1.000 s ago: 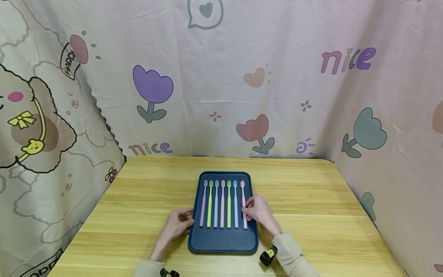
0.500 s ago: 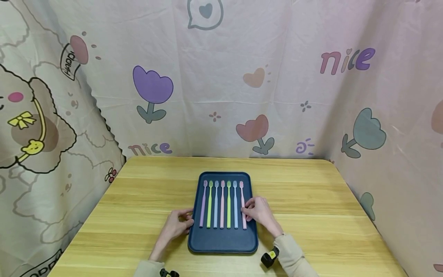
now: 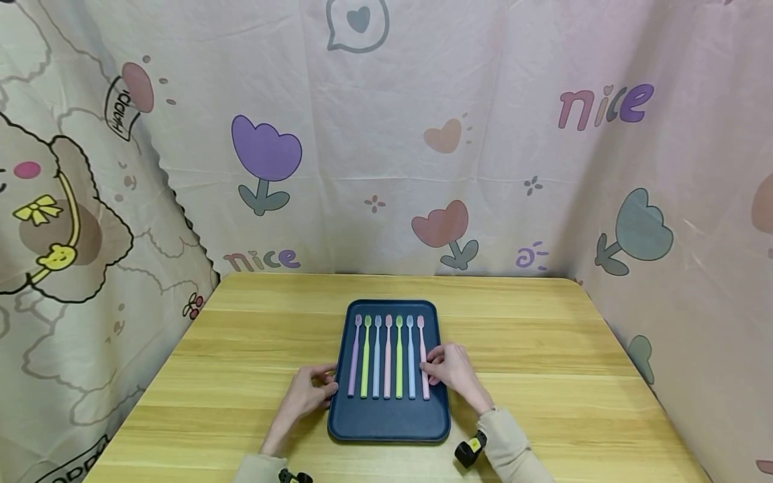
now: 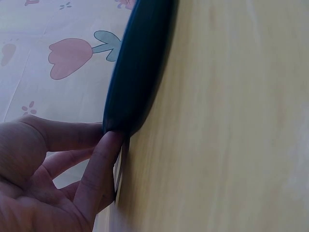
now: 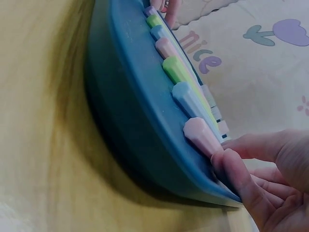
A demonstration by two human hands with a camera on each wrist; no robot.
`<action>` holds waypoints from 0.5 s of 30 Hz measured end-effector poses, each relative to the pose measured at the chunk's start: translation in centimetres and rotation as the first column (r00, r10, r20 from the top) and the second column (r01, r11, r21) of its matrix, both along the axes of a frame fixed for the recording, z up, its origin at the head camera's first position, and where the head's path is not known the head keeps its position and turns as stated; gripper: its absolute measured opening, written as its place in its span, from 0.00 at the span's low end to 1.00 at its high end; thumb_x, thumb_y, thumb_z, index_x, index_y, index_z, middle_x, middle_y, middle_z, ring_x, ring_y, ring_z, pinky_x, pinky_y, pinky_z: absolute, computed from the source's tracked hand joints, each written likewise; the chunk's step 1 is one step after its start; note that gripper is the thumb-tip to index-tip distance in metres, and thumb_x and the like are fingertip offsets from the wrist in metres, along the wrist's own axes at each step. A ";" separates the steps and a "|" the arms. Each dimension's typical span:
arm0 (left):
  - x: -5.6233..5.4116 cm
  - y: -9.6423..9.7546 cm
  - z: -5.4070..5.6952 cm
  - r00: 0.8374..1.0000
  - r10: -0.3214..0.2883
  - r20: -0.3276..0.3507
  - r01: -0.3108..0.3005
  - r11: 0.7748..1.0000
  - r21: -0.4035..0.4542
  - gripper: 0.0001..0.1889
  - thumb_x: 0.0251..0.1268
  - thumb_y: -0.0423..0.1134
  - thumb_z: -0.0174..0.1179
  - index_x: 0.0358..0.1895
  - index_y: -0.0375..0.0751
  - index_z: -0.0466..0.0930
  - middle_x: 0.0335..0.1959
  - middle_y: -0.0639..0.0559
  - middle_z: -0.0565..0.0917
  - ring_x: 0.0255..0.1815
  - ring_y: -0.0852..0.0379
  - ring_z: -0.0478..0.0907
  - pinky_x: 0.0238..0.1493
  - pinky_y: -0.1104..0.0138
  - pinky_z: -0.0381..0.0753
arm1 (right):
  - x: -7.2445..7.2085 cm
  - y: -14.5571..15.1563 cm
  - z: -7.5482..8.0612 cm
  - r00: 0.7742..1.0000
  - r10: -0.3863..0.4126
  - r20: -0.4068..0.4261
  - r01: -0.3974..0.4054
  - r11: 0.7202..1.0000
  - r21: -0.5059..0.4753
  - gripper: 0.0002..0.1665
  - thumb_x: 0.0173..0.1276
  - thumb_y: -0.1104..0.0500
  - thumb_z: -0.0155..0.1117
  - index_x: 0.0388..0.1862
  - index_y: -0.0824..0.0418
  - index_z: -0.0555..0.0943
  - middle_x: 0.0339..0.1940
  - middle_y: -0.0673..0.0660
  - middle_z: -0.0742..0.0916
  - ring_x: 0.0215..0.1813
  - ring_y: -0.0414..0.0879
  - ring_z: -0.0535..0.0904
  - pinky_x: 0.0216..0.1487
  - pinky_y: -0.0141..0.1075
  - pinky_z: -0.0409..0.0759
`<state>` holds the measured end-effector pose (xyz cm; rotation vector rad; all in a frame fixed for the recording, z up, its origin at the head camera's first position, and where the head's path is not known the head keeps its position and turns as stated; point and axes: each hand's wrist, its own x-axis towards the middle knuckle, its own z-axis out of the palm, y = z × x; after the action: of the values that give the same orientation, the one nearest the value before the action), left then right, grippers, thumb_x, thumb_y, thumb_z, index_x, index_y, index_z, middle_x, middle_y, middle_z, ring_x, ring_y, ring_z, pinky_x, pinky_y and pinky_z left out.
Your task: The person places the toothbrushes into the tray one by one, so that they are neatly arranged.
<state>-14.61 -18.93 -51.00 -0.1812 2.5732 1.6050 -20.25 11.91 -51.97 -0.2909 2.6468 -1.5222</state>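
A dark blue tray [image 3: 389, 421] lies on the table and bears a row of toothbrushes, side by side with heads toward the far end. At the row's right end is a pink toothbrush [image 3: 422, 339], its handle pinched between thumb and fingers of my right hand [image 3: 451, 369]. In the right wrist view this pink toothbrush [image 5: 200, 134] is nearest, its butt inside the tray rim, fingertips [image 5: 229, 162] right at the handle. My left hand [image 3: 308, 392] holds the tray's left edge; in the left wrist view its fingertips [image 4: 112, 137] grip the rim.
Left of the pink one lie a blue toothbrush [image 3: 412, 365], a green toothbrush [image 3: 399, 365] and several others, with a purple toothbrush [image 3: 353, 365] outermost. The wooden table [image 3: 513, 335] reaches back to a printed curtain [image 3: 362, 134].
The rightmost pink toothbrush has shifted slightly left toward the blue one, with my right hand on it, and stands a little straighter. My left hand and the tray have stayed put.
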 end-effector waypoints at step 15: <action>0.0 0.0 0.1 1.000 -0.003 0.003 0.003 1.000 0.010 0.23 0.60 0.24 0.64 0.60 0.30 0.81 0.35 0.44 0.82 0.29 0.57 0.79 0.26 0.64 0.86 | 0.0 0.0 -0.1 1.000 0.008 -0.011 -0.008 1.000 -0.007 0.08 0.62 0.66 0.72 0.35 0.72 0.84 0.21 0.58 0.88 0.18 0.42 0.84 0.21 0.33 0.84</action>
<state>-14.60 -18.98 -50.95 -0.1788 2.5611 1.6154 -20.25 11.93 -52.10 -0.3113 2.6465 -1.5318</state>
